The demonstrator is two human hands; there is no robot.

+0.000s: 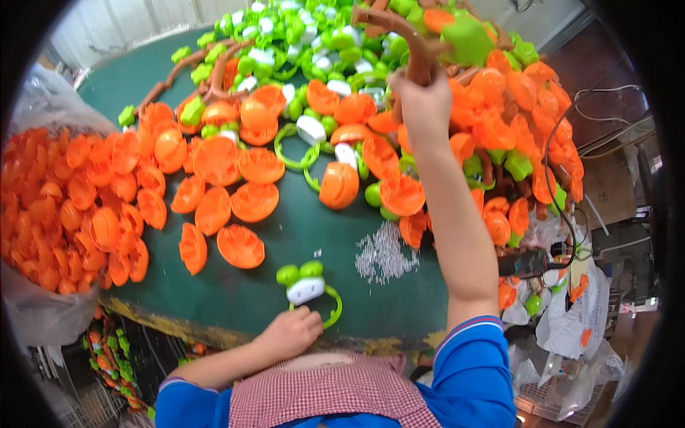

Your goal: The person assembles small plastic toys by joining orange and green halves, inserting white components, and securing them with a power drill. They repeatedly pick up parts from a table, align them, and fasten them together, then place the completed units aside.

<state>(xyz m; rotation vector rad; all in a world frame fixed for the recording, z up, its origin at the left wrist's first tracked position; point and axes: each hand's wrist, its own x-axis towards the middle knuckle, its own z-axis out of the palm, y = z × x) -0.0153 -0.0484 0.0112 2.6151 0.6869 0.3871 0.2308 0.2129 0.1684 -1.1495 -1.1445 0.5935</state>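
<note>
Near the table's front edge, my left hand (292, 332) has its fingers curled on the lower side of a green plastic ring (338, 308). The ring carries a white block (305, 290) with small dark holes, and two round green knobs sit above it. At the far right, my right hand (424, 100) is raised over the heap, closed round a curved brown plastic branch (412, 39). A blurred green star-shaped piece (467, 41) shows beside the branch; I cannot tell whether they are joined.
Orange half shells (212, 210) lie left of centre, and more fill a clear bag (50, 314) at the left. Green and white ring pieces (314, 43) are heaped at the back. Small screws (386, 255) lie beside a dark corded tool (524, 264) on the right.
</note>
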